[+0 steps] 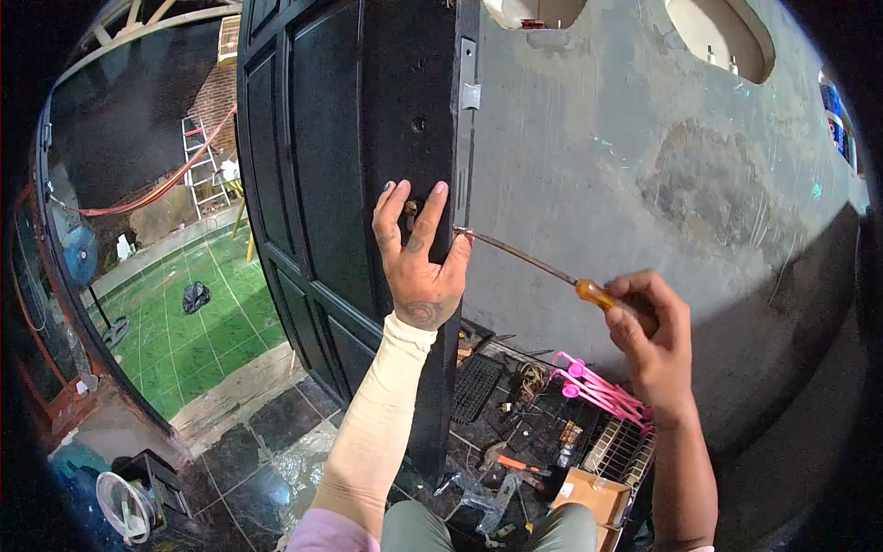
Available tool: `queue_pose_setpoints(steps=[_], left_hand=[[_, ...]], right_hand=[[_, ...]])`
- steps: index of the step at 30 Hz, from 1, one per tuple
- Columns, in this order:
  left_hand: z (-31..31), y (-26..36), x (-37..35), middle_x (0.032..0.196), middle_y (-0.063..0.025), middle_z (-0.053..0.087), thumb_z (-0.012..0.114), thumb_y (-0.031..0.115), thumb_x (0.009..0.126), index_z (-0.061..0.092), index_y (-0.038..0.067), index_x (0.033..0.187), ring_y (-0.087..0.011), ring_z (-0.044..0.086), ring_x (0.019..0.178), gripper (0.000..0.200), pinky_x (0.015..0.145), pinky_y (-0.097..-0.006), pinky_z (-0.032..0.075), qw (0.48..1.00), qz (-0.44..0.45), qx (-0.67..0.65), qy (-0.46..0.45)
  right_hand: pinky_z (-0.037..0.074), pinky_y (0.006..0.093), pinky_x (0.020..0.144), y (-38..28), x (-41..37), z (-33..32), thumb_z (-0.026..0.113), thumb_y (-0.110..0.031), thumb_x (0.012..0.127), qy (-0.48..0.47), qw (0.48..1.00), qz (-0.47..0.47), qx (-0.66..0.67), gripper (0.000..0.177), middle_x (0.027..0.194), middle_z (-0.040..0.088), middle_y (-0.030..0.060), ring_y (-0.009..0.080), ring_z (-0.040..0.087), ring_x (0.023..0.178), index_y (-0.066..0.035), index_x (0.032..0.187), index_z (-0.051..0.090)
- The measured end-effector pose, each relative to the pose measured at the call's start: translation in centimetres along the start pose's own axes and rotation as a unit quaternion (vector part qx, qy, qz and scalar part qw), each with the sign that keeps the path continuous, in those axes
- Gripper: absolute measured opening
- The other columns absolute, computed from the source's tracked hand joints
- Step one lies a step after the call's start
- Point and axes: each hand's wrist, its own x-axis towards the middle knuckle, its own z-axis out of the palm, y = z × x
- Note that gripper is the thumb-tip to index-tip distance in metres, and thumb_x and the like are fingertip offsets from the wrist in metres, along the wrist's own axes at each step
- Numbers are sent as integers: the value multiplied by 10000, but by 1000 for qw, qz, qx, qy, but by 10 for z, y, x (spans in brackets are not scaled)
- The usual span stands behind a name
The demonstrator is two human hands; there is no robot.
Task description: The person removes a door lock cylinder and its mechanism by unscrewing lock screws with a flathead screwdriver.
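A dark panelled door (324, 147) stands upright in the middle, its narrow edge turned toward me. My left hand (421, 267) lies against the door face with fingers spread around a hole, the thumb at the door's edge. In my right hand (655, 336) is a screwdriver (543, 265), gripped by its amber handle. The shaft points left, and its tip meets the door edge beside my left thumb, at the lower end of a metal lock plate (463, 189). A screw at the tip is too small to make out. Higher on the edge sits a silver latch piece (471, 96).
Tools, a cardboard box (589, 497), a pink rack (602, 394) and an orange-handled tool (520, 464) lie on the floor below. A grey plastered wall (589, 184) rises at right. Beyond the doorway are a ladder (202, 166), a fan (81, 253) and green tiles (202, 322).
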Motion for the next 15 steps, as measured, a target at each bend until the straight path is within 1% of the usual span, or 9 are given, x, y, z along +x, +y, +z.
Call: queue_pose_setpoints(steps=[1, 4, 5, 8, 9, 11, 12, 13, 15], left_hand=[[0, 0, 0, 1438, -152, 417, 721, 110, 799, 568, 127, 1385, -361, 364, 1379, 606, 1147, -491, 309, 1000, -1, -1, 0], [-1, 1, 1, 1437, -150, 416, 725, 98, 792, 567, 130, 1386, -360, 367, 1378, 615, 1144, -491, 315, 1000, 4, -1, 3], [-1, 1, 0, 1434, -150, 419, 728, 95, 789, 569, 127, 1383, -361, 369, 1376, 616, 1143, -490, 317, 1000, 4, -3, 7], [0, 0, 0, 1424, -149, 430, 735, 85, 780, 579, 118, 1372, -360, 380, 1370, 613, 1140, -486, 321, 1000, 7, -7, 13], [0, 0, 0, 1419, -148, 435, 737, 82, 776, 583, 114, 1366, -358, 384, 1367, 610, 1139, -484, 323, 1000, 11, -8, 15], [0, 1, 0, 1410, -145, 446, 743, 80, 772, 593, 107, 1353, -353, 394, 1362, 600, 1137, -478, 327, 1000, 9, -6, 15], [-1, 1, 1, 1404, -143, 453, 746, 82, 772, 598, 103, 1346, -349, 399, 1359, 593, 1135, -475, 330, 1000, 5, -2, 13], [-1, 1, 1, 1399, -141, 459, 749, 84, 771, 603, 99, 1339, -346, 404, 1356, 586, 1133, -471, 333, 1000, 1, 2, 11], [0, 2, 1, 1394, -137, 465, 761, 93, 768, 607, 98, 1332, -339, 410, 1353, 585, 1128, -465, 340, 1000, 5, 4, 19]], right_hand=[[394, 214, 584, -9, 2, 1, 633, -175, 963, 12, 999, 48, 8, 219, 795, 555, 20, 52, 485, 683, 42, 985, 610], [320, 225, 483, -21, 13, -13, 607, -309, 988, -26, 974, 215, 73, 334, 676, 491, -19, 49, 415, 549, 24, 979, 623], [248, 242, 422, -27, 16, -10, 566, -385, 1004, 7, 972, 235, -6, 402, 606, 425, -53, 51, 328, 456, 8, 960, 637], [223, 238, 409, -37, 29, -15, 572, -374, 1004, -13, 966, 253, -54, 393, 603, 425, -51, 40, 298, 442, 7, 931, 635], [281, 258, 430, -35, 32, -14, 592, -327, 995, -3, 969, 239, -70, 359, 595, 419, -48, 67, 353, 464, 20, 911, 629], [334, 286, 469, -10, 32, -16, 613, -272, 983, -30, 987, 47, -153, 310, 584, 403, -27, 87, 409, 513, 28, 908, 624], [361, 300, 488, -7, 31, -14, 624, -245, 978, -44, 979, -52, -193, 286, 578, 395, -16, 97, 437, 537, 32, 906, 622], [408, 323, 569, -20, 21, -9, 687, -115, 908, -25, 970, -39, -239, 141, 622, 428, 37, 160, 510, 626, 15, 938, 644], [423, 326, 590, -16, 20, -7, 715, -67, 854, -5, 931, -164, -326, 134, 679, 461, 66, 195, 528, 653, -14, 967, 666]])
